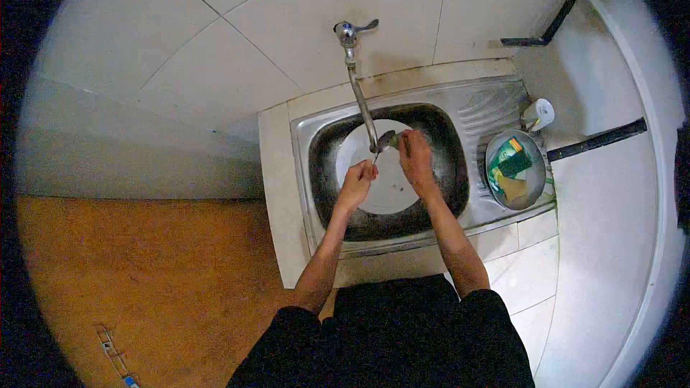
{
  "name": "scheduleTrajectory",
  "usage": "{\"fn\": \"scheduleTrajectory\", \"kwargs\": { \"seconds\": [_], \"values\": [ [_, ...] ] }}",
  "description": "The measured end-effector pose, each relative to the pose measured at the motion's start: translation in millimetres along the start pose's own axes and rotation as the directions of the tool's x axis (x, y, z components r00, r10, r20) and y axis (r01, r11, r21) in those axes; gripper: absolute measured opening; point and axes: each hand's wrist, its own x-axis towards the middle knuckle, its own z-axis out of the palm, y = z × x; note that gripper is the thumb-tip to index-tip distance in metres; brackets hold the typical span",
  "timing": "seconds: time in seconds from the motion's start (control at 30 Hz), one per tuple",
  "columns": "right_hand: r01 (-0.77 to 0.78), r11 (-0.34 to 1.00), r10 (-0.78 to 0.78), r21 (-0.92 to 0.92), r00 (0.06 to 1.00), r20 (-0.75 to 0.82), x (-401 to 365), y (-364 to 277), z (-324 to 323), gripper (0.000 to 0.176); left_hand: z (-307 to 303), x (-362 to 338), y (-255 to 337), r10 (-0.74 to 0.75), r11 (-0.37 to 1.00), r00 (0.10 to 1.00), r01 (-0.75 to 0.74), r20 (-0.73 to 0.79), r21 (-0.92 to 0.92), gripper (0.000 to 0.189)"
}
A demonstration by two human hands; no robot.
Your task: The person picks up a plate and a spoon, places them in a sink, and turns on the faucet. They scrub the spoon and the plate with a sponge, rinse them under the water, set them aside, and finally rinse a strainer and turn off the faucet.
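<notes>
My left hand (357, 183) is closed over the sink, its fingertips pinching the thin metal handle of a small utensil (375, 160), which looks like a spoon. Close by on the right, my right hand (415, 158) is closed on a dark greenish piece (393, 141) that looks like a scouring pad, at the utensil's upper end. Where pad and utensil meet is too blurred to make out. Beneath both hands, a large round white plate or basin (392, 197) lies in the steel sink (449, 165). The tap spout (361, 104) ends just above the utensil.
On the ridged drainboard (489, 111) to the right sits a metal bowl (532, 197) holding a green packet, a dark green pad and a yellowish piece. A white cup (539, 113) lies behind it. The tap lever (368, 25) is on the tiled wall.
</notes>
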Motion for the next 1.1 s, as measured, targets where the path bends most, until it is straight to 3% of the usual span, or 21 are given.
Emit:
{"fn": "scheduleTrajectory", "kwargs": {
  "seconds": [0.07,0.13,0.17,0.23,0.27,0.37,0.43,0.47,0.53,0.63,0.7,0.77,0.87,0.93,1.0,1.07,1.1],
  "values": [
    [-0.007,1.000,0.008,0.015,0.996,-0.084,-3,7,-6,0.012,-1,3,-7,0.060,0.997,0.998,-0.059,-0.004,0.041,0.029],
    [-0.207,0.978,0.210,0.035,0.967,-0.146,-3,9,-16,0.014,2,9,-8,0.177,0.984,0.984,-0.177,-0.014,0.025,0.027],
    [-0.207,0.978,0.210,0.034,0.967,-0.145,-4,8,-19,0.014,1,11,-8,0.176,0.984,0.984,-0.176,-0.014,0.024,0.027],
    [-0.242,0.968,0.249,0.071,0.960,-0.127,-5,4,-28,0.017,4,10,12,-0.077,0.994,0.997,0.079,0.026,-0.073,0.025],
    [-0.242,0.968,0.249,0.067,0.960,-0.130,-7,1,-31,0.017,7,11,14,-0.074,0.994,0.997,0.076,0.031,-0.075,0.025],
    [-0.195,0.973,0.207,0.126,0.975,-0.087,-14,-14,-29,0.020,14,11,9,-0.137,0.985,0.989,0.142,0.047,-0.103,0.026],
    [-0.086,0.972,0.077,0.218,0.996,0.053,-15,-22,-25,0.022,21,13,-3,0.149,0.989,0.988,-0.149,-0.042,-0.009,0.027],
    [-0.073,0.972,0.036,0.223,0.985,0.167,-16,-23,-27,0.022,21,13,-9,0.147,0.989,0.988,-0.148,-0.040,-0.009,0.027],
    [-0.092,0.970,0.047,0.226,0.979,0.197,-17,-24,-22,0.018,17,10,-9,0.130,0.965,0.990,-0.141,0.062,0.223,0.025],
    [-0.066,0.963,0.006,0.262,0.975,0.223,-16,-21,-10,0.012,13,5,-5,0.160,0.952,0.985,-0.169,0.058,0.257,0.025],
    [-0.024,0.956,-0.043,0.291,0.974,0.221,-18,-24,-7,0.010,12,6,-1,0.136,0.958,0.989,-0.146,0.058,0.248,0.023],
    [-0.089,0.952,0.029,0.293,0.979,0.203,-19,-35,-9,0.009,11,8,-5,0.115,0.963,0.992,-0.124,0.052,0.238,0.022],
    [-0.140,0.956,0.078,0.258,0.969,0.235,-18,-51,-21,0.011,10,7,-15,0.199,0.966,0.980,-0.192,-0.021,0.171,0.018],
    [-0.153,0.950,0.105,0.272,0.977,0.183,-10,-49,-22,0.011,6,-5,10,0.046,0.996,0.994,-0.053,0.099,0.075,0.023],
    [-0.170,0.942,0.137,0.291,0.982,0.130,-12,-46,-20,0.012,5,-9,13,0.081,0.993,0.990,-0.090,0.113,0.080,0.022],
    [-0.096,0.946,-0.004,0.311,0.952,0.306,-17,-38,-15,0.015,7,-5,8,0.129,0.986,0.983,-0.141,0.129,0.085,0.021],
    [-0.093,0.946,-0.005,0.310,0.953,0.303,-17,-37,-14,0.015,11,-3,2,0.183,0.981,0.976,-0.189,0.118,0.038,0.020]
  ]
}}
